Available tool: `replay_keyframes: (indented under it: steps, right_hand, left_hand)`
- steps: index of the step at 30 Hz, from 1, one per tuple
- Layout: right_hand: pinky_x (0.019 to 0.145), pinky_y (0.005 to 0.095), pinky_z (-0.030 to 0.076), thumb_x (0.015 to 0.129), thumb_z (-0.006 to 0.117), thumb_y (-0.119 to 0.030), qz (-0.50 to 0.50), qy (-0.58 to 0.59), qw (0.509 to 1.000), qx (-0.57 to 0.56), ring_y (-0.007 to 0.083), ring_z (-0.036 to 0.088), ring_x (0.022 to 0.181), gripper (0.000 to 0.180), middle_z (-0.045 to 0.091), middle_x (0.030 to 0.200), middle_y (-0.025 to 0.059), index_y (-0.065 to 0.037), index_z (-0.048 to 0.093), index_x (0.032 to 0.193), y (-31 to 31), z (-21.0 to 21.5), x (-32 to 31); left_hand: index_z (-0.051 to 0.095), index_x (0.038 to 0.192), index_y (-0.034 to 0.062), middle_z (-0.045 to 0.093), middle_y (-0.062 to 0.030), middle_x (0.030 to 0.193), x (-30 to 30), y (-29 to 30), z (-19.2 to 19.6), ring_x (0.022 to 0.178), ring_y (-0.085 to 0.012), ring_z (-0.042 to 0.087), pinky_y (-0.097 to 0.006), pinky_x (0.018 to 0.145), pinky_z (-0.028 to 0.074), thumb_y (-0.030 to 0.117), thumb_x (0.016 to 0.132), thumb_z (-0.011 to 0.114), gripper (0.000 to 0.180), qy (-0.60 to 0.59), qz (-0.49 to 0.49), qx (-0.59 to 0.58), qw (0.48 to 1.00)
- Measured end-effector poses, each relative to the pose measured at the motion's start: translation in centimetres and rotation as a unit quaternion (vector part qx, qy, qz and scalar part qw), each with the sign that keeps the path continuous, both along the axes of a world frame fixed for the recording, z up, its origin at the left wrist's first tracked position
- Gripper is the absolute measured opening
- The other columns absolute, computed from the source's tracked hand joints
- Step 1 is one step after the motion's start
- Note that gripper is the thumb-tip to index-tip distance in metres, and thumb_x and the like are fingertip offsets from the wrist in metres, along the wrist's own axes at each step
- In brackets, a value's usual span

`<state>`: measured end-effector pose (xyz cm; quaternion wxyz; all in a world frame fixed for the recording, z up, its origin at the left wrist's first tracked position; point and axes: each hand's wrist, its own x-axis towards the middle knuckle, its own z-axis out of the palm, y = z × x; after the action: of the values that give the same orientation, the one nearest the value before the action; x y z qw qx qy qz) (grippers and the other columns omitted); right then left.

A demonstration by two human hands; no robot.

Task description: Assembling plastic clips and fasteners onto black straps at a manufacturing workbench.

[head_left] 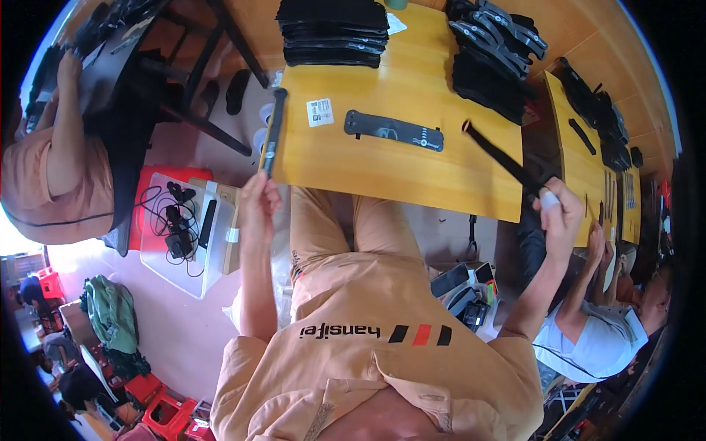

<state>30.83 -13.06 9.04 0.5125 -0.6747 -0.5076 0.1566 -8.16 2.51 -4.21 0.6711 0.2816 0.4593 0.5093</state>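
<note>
Presently, left grip [262, 195] pinches strap [275, 132] at surface's [419, 81] left edge; right grip [560, 214] clasps band [502, 157] near right edge. Slack fingers could drop either.

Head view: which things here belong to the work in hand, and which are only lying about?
Probably the work:
dark strip, in the left hand
black strap, in the right hand
printed dark panel, flat on the yellow table
neat black stack, looser black pile

Probably just lying about:
black cables, in the clear bin
green cloth bundle
dark shoe
</note>
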Motion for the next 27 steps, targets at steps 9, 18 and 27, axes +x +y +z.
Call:
replay_keyframes:
  steps: [9,18,27]
  right_hand:
    - [0.050,0.0206,0.036,0.074,0.057,0.007,-0.089,-0.194,0.977,-0.007,0.0081,0.045,0.057,0.020,0.049,0.063,0.0056,0.005,0.063,0.094,0.5,-1.1,-0.7]
    - [0.054,0.0233,0.043,0.065,0.057,0.010,0.115,-0.126,0.985,0.025,0.0151,0.057,0.061,0.027,0.059,0.072,0.0087,0.001,0.066,0.089,1.5,-1.3,-5.0]
    - [0.053,0.0234,0.039,0.067,0.067,-0.002,0.245,0.056,0.961,-0.117,0.0118,0.051,0.061,0.028,0.054,0.068,0.0059,0.000,0.063,0.095,2.4,-7.7,-6.9]
  left_hand:
    - [0.059,0.069,0.0031,0.055,-0.0034,0.053,2.4,-0.3,-4.5,0.044,-0.0112,0.053,-0.020,0.039,0.038,0.049,0.089,0.040,0.054,0.172,-0.052,-0.106,0.978]
    - [0.056,0.099,-0.0008,0.060,-0.0088,0.069,7.2,-4.6,1.8,0.060,-0.0136,0.060,-0.022,0.050,0.047,0.044,0.089,0.044,0.048,0.035,-0.419,0.009,0.907]
    - [0.055,0.102,0.0005,0.061,-0.0085,0.086,14.3,-5.3,0.9,0.058,-0.0093,0.054,-0.019,0.050,0.044,0.027,0.094,0.041,0.031,-0.146,-0.271,-0.059,0.950]
